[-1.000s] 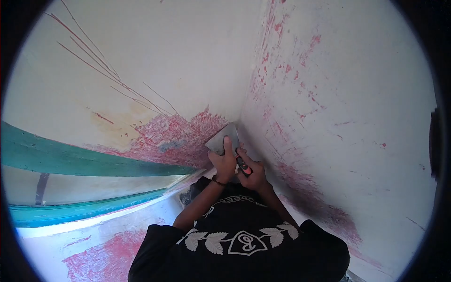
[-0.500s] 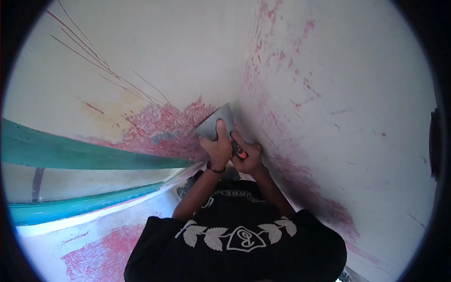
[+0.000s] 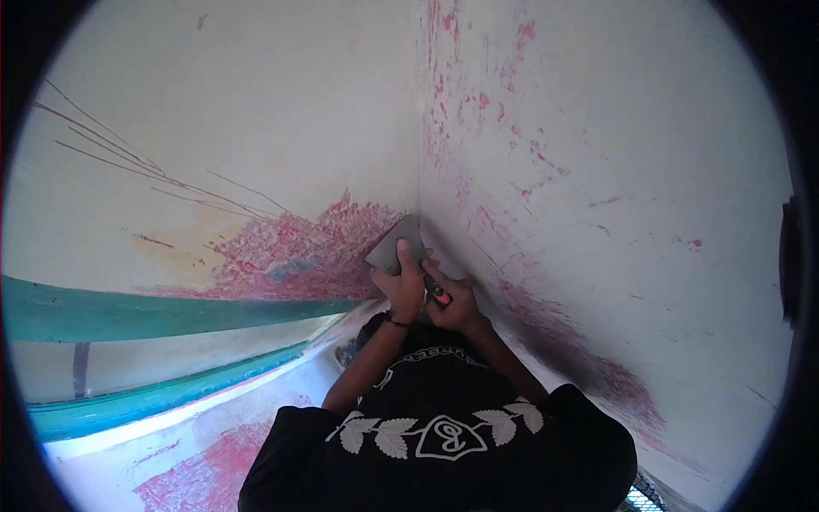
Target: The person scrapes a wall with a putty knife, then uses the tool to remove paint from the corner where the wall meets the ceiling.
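A wide putty knife [image 3: 390, 245] with a flat grey blade is held up at the inside corner of two walls, its tip close to the corner line. My left hand [image 3: 404, 292] grips the blade, one digit stretched flat along its face; the other fingers are partly hidden. Closed round the red-and-black handle [image 3: 441, 295] is my right hand [image 3: 458, 307], just beside the left. Left of the blade, the left wall [image 3: 256, 102] bears a rough red patch [image 3: 294, 243] where the pale coating is gone.
On the right wall [image 3: 614, 282] are scattered red marks and a dark reddish band low down. A green ledge [image 3: 171, 314] runs along the left wall, with a turquoise strip [image 3: 171, 410] below it. Thin brown lines [image 3: 128, 154] cross the upper left wall.
The view has shifted, so the walls sit lower and further left in the picture. Against the wall, the putty knife has moved slightly right toward the corner. Both hands keep their hold.
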Demonstrator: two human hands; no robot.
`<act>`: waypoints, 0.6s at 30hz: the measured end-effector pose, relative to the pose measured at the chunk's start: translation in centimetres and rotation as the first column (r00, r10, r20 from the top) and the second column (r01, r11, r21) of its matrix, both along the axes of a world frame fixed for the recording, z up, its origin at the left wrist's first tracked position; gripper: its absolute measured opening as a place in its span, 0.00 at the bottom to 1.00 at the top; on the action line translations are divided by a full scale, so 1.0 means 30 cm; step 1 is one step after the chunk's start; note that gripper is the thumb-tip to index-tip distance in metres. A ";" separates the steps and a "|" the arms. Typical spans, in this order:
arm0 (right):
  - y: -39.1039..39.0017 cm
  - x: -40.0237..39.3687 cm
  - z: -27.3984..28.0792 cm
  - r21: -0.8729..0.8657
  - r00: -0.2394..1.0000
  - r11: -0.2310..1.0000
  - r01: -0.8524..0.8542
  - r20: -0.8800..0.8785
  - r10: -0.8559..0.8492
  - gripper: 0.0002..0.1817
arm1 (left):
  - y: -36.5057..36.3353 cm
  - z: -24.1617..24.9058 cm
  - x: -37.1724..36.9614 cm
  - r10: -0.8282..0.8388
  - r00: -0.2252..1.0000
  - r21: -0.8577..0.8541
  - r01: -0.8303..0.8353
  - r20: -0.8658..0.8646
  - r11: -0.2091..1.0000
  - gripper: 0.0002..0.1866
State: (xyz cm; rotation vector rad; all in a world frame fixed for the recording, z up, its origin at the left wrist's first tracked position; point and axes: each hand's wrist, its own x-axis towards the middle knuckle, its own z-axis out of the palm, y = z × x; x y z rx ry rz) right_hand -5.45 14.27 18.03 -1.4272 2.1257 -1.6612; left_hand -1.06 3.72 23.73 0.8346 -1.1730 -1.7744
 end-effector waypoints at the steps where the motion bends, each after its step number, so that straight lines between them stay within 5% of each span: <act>1: -0.005 0.006 0.017 -0.038 1.000 0.999 0.003 -0.002 -0.003 0.40 | -0.002 0.005 -0.002 0.016 1.000 -0.031 -0.016 0.022 0.999 0.20; 6: 0.007 0.025 -0.041 0.076 0.999 0.996 0.039 0.009 -0.040 0.38 | -0.009 -0.061 0.013 0.040 0.997 -0.112 -0.033 0.062 0.993 0.19; 10: -0.009 0.021 -0.013 -0.008 0.999 0.999 0.046 -0.014 -0.046 0.38 | -0.021 -0.060 0.009 -0.061 0.998 0.059 0.062 -0.029 0.996 0.19; 13: 0.006 0.023 -0.057 0.045 0.999 0.998 0.040 -0.009 -0.040 0.39 | -0.020 -0.096 0.014 -0.026 0.999 -0.064 0.028 0.036 0.998 0.19; 18: -0.014 0.020 -0.051 -0.035 0.995 0.998 0.055 -0.078 -0.058 0.39 | -0.016 -0.054 -0.001 -0.016 1.000 0.098 0.014 0.021 0.995 0.19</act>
